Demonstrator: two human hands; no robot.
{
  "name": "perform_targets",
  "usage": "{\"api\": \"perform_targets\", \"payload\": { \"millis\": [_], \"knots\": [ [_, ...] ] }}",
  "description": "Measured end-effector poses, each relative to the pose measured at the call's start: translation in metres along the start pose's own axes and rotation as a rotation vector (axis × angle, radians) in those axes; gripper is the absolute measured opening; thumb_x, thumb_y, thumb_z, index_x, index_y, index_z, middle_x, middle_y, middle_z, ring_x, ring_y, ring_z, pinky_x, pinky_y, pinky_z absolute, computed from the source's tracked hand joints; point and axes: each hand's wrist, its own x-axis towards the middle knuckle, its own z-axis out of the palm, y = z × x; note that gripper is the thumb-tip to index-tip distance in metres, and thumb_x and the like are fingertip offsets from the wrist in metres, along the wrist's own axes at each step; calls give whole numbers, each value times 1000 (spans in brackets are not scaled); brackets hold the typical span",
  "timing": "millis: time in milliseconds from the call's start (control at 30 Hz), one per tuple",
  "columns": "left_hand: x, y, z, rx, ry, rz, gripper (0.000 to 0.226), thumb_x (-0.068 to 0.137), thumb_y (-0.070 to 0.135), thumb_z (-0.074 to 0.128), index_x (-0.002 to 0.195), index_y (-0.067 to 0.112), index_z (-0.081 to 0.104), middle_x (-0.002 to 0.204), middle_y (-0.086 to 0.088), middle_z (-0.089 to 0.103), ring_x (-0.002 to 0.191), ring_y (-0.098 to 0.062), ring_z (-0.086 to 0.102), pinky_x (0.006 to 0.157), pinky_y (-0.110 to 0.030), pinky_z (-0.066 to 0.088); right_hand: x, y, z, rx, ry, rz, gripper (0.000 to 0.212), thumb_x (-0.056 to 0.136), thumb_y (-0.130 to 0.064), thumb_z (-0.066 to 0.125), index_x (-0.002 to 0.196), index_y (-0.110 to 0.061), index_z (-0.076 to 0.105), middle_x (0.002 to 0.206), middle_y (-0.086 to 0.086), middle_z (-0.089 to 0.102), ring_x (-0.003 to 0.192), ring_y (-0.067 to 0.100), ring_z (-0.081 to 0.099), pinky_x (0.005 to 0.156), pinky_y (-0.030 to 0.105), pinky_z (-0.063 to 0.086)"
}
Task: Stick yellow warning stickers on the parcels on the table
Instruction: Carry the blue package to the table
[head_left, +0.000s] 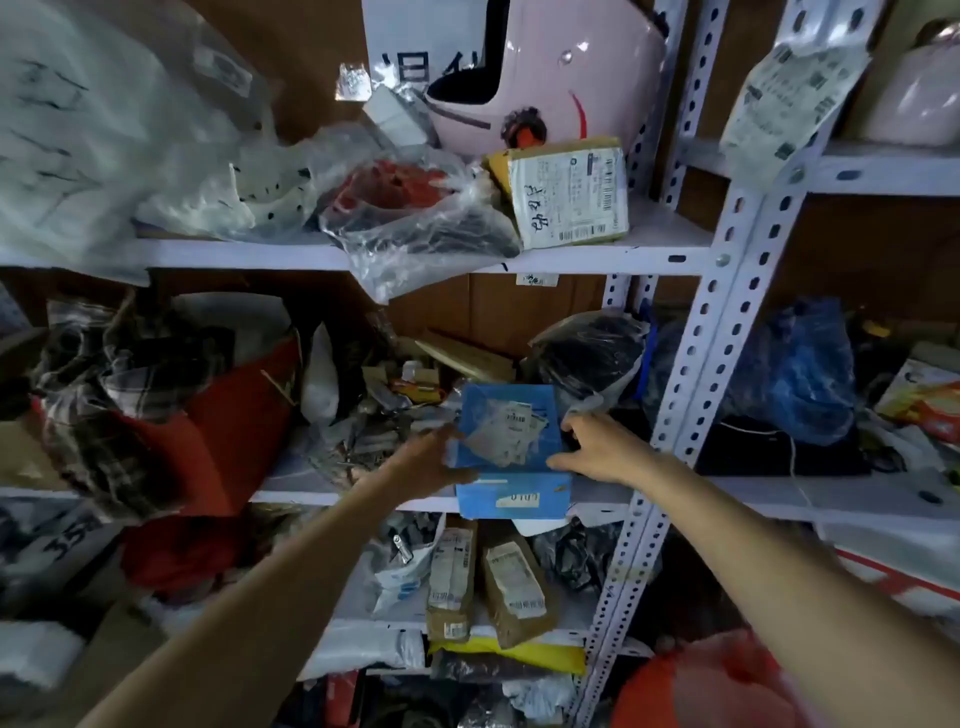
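Observation:
A blue box with torn white labels sits on the middle shelf of a white metal rack, its front poking over the shelf edge. My left hand holds its left side, thumb against the front corner. My right hand grips its right side, fingers curled round the edge. No yellow warning stickers and no table are in view.
Cluttered shelves surround the box: plastic bags, a brown labelled parcel and a pink helmet above, brown parcels below, a red bag at left, a blue bag behind the perforated upright.

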Motion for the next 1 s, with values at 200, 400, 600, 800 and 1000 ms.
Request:
{"api": "perform_targets", "payload": {
  "millis": [200, 400, 600, 800, 1000],
  "knots": [
    [16, -7, 28, -559, -23, -61, 95, 71, 34, 83, 147, 29, 26, 138, -9, 51, 119, -27, 55, 95, -49, 50, 20, 13, 33, 310, 30, 78, 69, 78, -34, 77, 133, -13, 42, 132, 5, 54, 116, 20, 55, 84, 24, 47],
    [24, -9, 42, -691, 37, -153, 101, 68, 31, 85, 149, 32, 26, 111, 3, 62, 104, -17, 61, 80, -35, 57, 25, 22, 59, 724, -46, 159, 68, 79, -35, 76, 136, -33, 39, 113, -15, 62, 87, -5, 58, 55, 6, 46],
    [14, -5, 39, -917, -21, -204, 95, 72, 18, 83, 145, 43, 29, 120, -2, 61, 105, -23, 63, 78, -42, 58, 27, 24, 64, 902, -114, 213, 87, 81, -29, 74, 149, -39, 21, 114, -20, 58, 103, 4, 59, 79, 27, 53],
    [-3, -9, 21, -1007, -94, -141, 92, 75, 3, 78, 146, 34, 29, 122, -7, 61, 111, -29, 62, 88, -49, 54, 10, 3, 70, 988, -15, 277, 92, 79, -18, 77, 150, -39, 21, 134, -9, 53, 112, 12, 57, 81, 27, 52],
    [-15, -37, 20, -983, -191, -15, 97, 68, 3, 82, 147, 32, 33, 133, -7, 56, 117, -30, 58, 94, -53, 50, -32, -33, 94, 1086, 170, 329, 93, 80, -7, 74, 149, -40, 21, 127, -21, 50, 98, -1, 57, 71, 17, 52]
  ]
}}
